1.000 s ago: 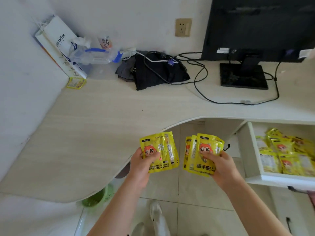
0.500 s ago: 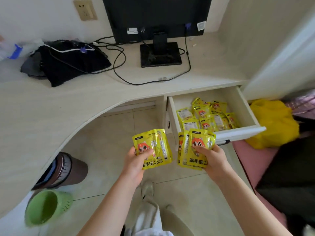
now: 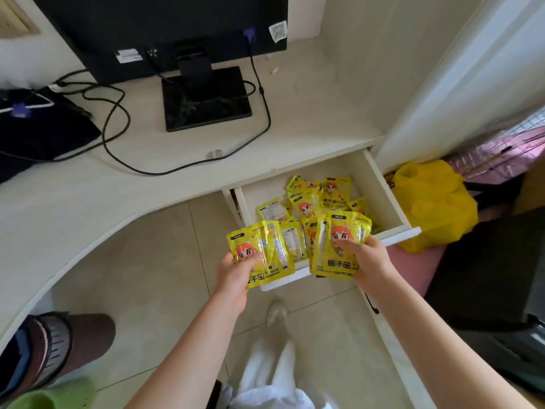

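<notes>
Yellow foil hand-warmer sachets (image 3: 261,252) fan out in our left hand (image 3: 236,273), a second sheaf (image 3: 339,246) in our right hand (image 3: 368,258), thumbs pinching the printed faces, both held over the open white wooden drawer (image 3: 383,193), presumably to join the loose pile (image 3: 306,202) there.

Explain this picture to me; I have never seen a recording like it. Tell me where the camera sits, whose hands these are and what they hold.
No machine here: a person wears one camera on the head, looking down at their own bare arms. The left hand grips yellow hand-warmer packets; the right hand grips another bunch. Beyond them an open drawer holds more packets. On the desk are a black monitor and cables.
</notes>
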Demonstrator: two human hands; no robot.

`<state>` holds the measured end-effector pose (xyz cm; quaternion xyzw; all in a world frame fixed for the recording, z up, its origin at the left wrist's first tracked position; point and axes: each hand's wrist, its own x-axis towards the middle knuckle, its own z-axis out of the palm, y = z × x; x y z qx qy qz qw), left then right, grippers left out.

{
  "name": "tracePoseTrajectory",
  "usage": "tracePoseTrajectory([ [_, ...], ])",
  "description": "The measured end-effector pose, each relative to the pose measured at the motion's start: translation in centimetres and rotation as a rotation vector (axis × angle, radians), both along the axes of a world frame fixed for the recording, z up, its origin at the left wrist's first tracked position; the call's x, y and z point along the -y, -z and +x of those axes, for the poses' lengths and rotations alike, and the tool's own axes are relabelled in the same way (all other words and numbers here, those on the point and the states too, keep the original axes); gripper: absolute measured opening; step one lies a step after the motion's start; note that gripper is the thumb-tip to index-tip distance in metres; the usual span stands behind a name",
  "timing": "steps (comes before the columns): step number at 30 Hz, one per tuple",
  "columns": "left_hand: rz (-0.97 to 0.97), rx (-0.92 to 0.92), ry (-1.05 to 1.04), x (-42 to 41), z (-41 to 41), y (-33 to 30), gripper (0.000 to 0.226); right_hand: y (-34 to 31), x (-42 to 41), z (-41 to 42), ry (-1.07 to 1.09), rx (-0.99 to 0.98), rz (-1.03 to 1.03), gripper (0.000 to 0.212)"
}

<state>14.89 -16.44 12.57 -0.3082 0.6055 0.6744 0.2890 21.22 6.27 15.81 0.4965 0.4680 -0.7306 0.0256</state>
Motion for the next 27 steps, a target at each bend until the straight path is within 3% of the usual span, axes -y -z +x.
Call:
tracePoseTrajectory([
  [12, -0.207, 0.09, 0.029, -8.5, -5.7, 6.1, 0.035, 6.2, -8.0, -8.0, -0.135, 0.192, 0.069, 0.045],
  [14, -0.23, 0.123, 0.011, -9.5, -5.8, 7.1, 0.043, 8.0, -8.7, -8.8, -0.198, 0.225, 0.057, 0.056],
  [18, -0.27, 0.164, -0.002, -10.8, -5.6, 9.2, 0.037, 12.5, -10.2, -9.5, -0.325, 0.266, 0.035, 0.099],
  [24, -0.346, 0.219, -0.004, -11.5, -5.0, 11.7, 0.042, 14.5, -11.6, -9.7, -0.478, 0.352, 0.106, 0.072],
  [27, -0.378, 0.226, 0.005, -11.1, -4.8, 12.6, 0.031, 14.1, -12.2, -9.7, -0.548, 0.38, 0.216, 0.06],
])
